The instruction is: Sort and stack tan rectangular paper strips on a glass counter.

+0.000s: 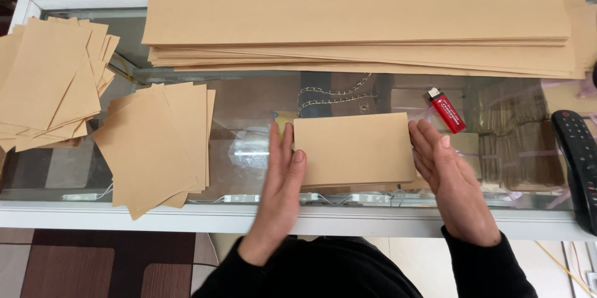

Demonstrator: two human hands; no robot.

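A small stack of rectangular brown paper sheets (353, 149) lies on the glass counter top (249, 111) in front of me. My left hand (280, 186) presses flat against the stack's left edge, fingers straight. My right hand (451, 180) rests against its right edge, fingers loosely extended. Neither hand grips anything; both just touch the paper's sides.
A tall pile of long brown paper strips (360, 21) lies across the back. Two fanned stacks of cut brown sheets (158, 142) (50, 80) lie at the left. A red lighter (446, 110) and a black remote control (578, 161) sit at the right. The white counter frame (155, 217) runs along the front.
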